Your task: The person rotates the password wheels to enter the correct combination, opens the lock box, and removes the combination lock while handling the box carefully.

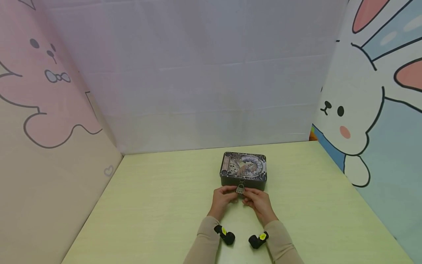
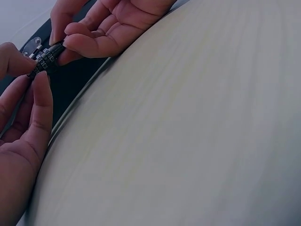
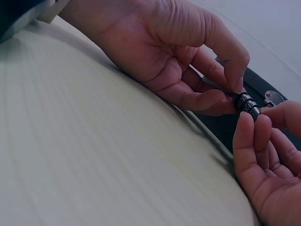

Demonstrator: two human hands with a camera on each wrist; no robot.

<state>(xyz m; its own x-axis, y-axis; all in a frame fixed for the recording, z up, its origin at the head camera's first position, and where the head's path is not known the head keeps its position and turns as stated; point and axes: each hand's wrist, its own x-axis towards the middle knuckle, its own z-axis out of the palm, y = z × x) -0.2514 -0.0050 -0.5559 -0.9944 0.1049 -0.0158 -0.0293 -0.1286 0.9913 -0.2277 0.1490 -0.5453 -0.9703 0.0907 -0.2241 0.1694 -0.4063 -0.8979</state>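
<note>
A dark tin box point(image 1: 244, 167) with a decorated lid stands on the table. At its front hangs a small combination padlock point(image 1: 240, 189), whose number dials point(image 2: 46, 57) show in the left wrist view. My left hand point(image 1: 221, 202) pinches one side of the padlock point(image 3: 246, 102) with its fingertips. From the other side my right hand point(image 1: 260, 204) grips it with bent fingers. A metal hasp point(image 3: 273, 98) on the box front sits just behind the padlock. Fingers hide parts of the lock body, and I cannot tell how the shackle is fastened.
The pale yellow-green table point(image 1: 158, 198) spreads around the box. A white sheet point(image 1: 211, 80) hangs behind it. Printed cartoon panels stand on the left point(image 1: 59, 121) and right point(image 1: 356, 121). Black cameras point(image 1: 227, 236) are strapped to both wrists.
</note>
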